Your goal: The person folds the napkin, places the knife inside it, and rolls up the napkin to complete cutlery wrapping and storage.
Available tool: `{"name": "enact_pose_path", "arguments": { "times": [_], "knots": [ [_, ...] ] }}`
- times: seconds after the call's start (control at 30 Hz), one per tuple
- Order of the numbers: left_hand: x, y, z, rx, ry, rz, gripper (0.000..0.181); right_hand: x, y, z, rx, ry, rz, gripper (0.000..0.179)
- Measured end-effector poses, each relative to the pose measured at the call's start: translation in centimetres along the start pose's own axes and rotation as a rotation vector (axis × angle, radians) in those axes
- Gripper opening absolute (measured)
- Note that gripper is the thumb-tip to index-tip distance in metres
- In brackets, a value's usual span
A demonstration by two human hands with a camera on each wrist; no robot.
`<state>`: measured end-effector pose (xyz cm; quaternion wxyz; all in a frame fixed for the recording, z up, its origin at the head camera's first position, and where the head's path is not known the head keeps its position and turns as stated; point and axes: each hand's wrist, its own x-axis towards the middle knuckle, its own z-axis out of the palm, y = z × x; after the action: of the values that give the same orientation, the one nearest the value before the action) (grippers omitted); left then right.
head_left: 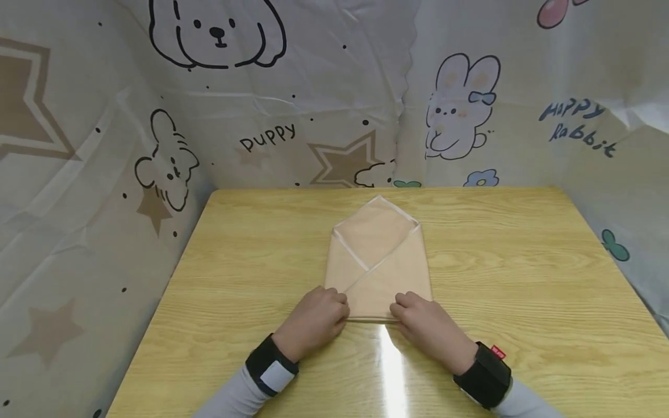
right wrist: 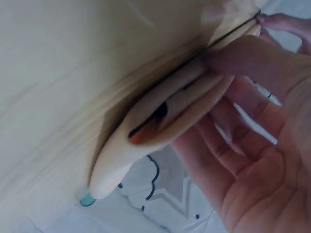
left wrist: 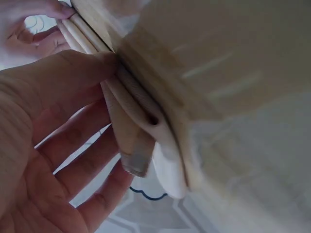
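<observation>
A beige cloth (head_left: pixel 384 255), folded into an envelope shape with pale edging, lies on the table with its pointed flap toward the back. My left hand (head_left: pixel 316 319) pinches its near left corner, thumb below the folded edge and fingers above. At the near right corner, my right hand (head_left: pixel 431 325) pinches the same edge. The left wrist view shows the stacked layers of the cloth (left wrist: pixel 124 126) between thumb and fingers. In the right wrist view, the cloth (right wrist: pixel 109 170) has a rounded side fold with a dark gap between layers.
The wood-grain table (head_left: pixel 261 249) extends to both sides of the cloth. A printed fabric backdrop (head_left: pixel 324 75) with cartoon animals and stars rises behind it and along both sides. Glare (head_left: pixel 392 371) shines on the tabletop between the forearms.
</observation>
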<state>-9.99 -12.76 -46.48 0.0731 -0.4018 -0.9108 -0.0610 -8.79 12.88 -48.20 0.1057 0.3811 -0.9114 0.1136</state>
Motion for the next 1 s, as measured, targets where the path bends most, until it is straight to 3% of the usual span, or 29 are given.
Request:
{"name": "enact_pose_path", "arguments": {
  "times": [0.17, 0.37, 0.53, 0.73, 0.87, 1.0],
  "knots": [
    [0.8, 0.4, 0.3, 0.112, 0.004, 0.033, 0.021, 0.6, -0.4, 0.2, -0.111, -0.026, 0.004, 0.02],
    [1.3, 0.1, 0.7, 0.132, 0.015, 0.033, 0.016, 1.1, 0.0, 0.0, -0.069, -0.037, 0.006, 0.019],
    [1.8, -1.0, 0.9, -0.015, 0.017, -0.042, 0.012, 1.7, 1.7, -0.5, 0.102, -0.041, 0.022, 0.021],
    [2.7, -2.3, 0.6, -0.261, -0.05, -0.139, 0.013, 2.4, 4.0, -1.3, 0.337, -0.13, 0.039, 0.017],
    [3.0, -2.8, 0.7, -0.304, -0.044, -0.168, 0.013, 3.0, 5.1, -1.2, 0.405, -0.159, 0.066, 0.015],
    [3.5, -2.8, 0.9, -0.259, -0.013, -0.197, 0.01, 3.2, 5.2, -0.9, 0.325, -0.136, 0.109, 0.011]
  ]
}}
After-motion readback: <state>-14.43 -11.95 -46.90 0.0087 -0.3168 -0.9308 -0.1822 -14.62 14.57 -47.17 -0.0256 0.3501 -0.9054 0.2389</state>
